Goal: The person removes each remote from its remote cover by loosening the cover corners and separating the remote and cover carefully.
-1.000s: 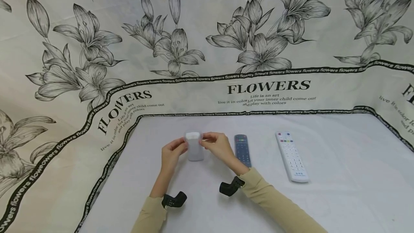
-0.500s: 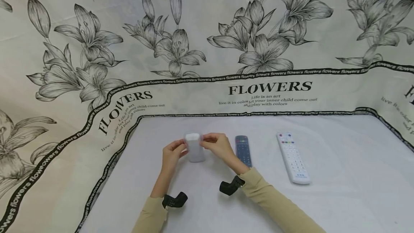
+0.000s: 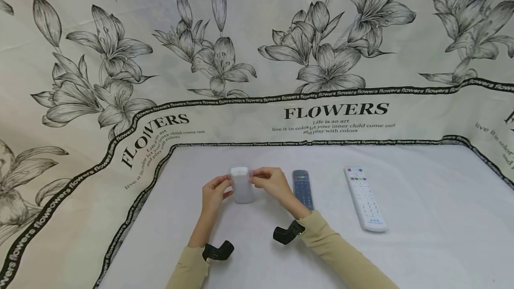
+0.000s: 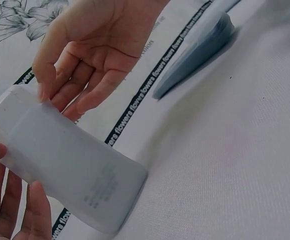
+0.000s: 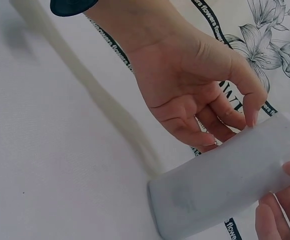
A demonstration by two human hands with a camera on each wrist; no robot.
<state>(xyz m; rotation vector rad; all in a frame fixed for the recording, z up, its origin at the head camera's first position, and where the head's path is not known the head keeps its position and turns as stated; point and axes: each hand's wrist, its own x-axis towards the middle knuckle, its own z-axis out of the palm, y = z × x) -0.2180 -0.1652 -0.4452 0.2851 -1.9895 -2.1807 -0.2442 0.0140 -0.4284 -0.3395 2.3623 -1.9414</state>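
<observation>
A white, remote-shaped thing in a translucent sleeve [image 3: 242, 191] stands upright, its lower end at the tabletop. My left hand [image 3: 213, 194] pinches its left edge near the top between thumb and fingers. On the opposite edge my right hand [image 3: 274, 185] pinches it at about the same height. In the left wrist view, faint print shows through near the lower end of the sleeved thing [image 4: 70, 155]; its face there is plain, with no buttons visible. The right wrist view shows the sleeved thing [image 5: 220, 175] between both hands, thumbs against its near face.
A dark blue remote control [image 3: 302, 188] lies just right of my right hand, its lower end partly behind the wrist. Farther right lies a longer white remote control [image 3: 364, 200]. A flower-printed cloth [image 3: 329, 115] rises behind the white tabletop [image 3: 433, 217].
Both hands keep their pinch on the sleeved thing in the same place. Only the head view has shifted slightly.
</observation>
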